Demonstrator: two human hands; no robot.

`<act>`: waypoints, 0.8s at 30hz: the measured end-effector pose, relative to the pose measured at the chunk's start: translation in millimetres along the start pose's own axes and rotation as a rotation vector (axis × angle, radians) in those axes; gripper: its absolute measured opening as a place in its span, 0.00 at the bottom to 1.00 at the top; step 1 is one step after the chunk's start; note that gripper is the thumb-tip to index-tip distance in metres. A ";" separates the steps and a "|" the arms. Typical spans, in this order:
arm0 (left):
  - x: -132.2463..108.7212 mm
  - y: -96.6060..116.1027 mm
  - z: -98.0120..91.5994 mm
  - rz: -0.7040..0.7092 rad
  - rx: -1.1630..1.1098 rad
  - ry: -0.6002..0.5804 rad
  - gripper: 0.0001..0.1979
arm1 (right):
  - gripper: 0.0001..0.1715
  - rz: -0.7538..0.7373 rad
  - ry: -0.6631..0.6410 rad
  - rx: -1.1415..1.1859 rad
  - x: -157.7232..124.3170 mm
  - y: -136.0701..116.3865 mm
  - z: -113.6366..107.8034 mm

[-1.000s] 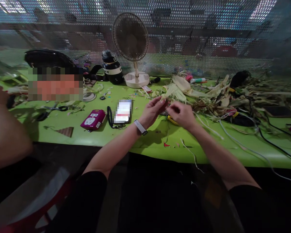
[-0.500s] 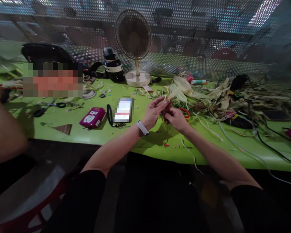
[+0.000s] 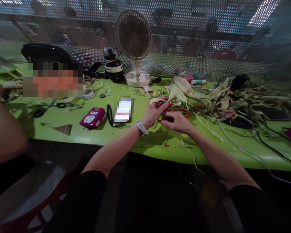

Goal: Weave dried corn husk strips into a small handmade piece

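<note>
My left hand (image 3: 153,114), with a pale watch band on its wrist, pinches a strip of pale corn husk (image 3: 157,100) above the green table. Close to its right is my right hand (image 3: 176,122), fingers curled in; whatever they may grip is too small to make out. A thin pale strand hangs between the two hands. Behind my right hand lies a red loop-shaped handle (image 3: 187,112), its other end hidden. Larger pale husks (image 3: 181,84) rest just beyond my fingers, at the near end of a heap of dried leaves (image 3: 215,102).
Left of my hands lie a phone (image 3: 123,110) with a strap and a magenta pack (image 3: 93,118). Scissors (image 3: 50,104) are further left, near a person's arm (image 3: 5,129). A fan (image 3: 137,78) and a black bottle (image 3: 113,68) stand behind. Cables (image 3: 242,149) cross the right side.
My hands have moved slightly apart, the right one lower. The husk strip in my left hand now lies across the fingers, and more of the red handle shows.
</note>
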State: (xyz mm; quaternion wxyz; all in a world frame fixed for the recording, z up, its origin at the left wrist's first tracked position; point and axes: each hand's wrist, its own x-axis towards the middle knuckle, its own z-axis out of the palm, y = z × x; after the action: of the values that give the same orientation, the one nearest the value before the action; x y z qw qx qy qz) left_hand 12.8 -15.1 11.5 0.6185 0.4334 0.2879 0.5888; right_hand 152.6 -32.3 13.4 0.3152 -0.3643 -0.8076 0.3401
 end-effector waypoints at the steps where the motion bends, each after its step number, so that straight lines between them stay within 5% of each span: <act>1: 0.5 -0.5 -1.8 -0.020 0.047 -0.029 0.16 | 0.12 -0.028 0.173 -0.052 -1.2 -0.8 -7.2; 3: 0.9 -1.4 -4.7 -0.067 0.153 -0.104 0.19 | 0.15 -0.093 0.612 -0.125 -2.3 -1.2 -21.5; 5: 0.5 -2.4 -6.5 -0.085 0.241 -0.192 0.22 | 0.12 -0.156 0.811 -0.264 -0.8 0.9 -32.0; 11: -0.6 -5.6 -8.4 -0.089 0.352 -0.333 0.25 | 0.15 -0.089 0.428 -0.319 9.5 16.2 -31.6; 24: -1.9 -8.5 -11.7 -0.009 0.502 -0.299 0.29 | 0.19 0.177 0.361 0.065 10.4 7.6 -28.4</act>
State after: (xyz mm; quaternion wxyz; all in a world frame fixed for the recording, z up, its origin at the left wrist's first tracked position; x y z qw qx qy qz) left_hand 6.4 -14.1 -1.6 0.5301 0.6536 0.3320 0.4260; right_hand 171.4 -11.1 26.4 0.4354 -0.4785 -0.6914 0.3216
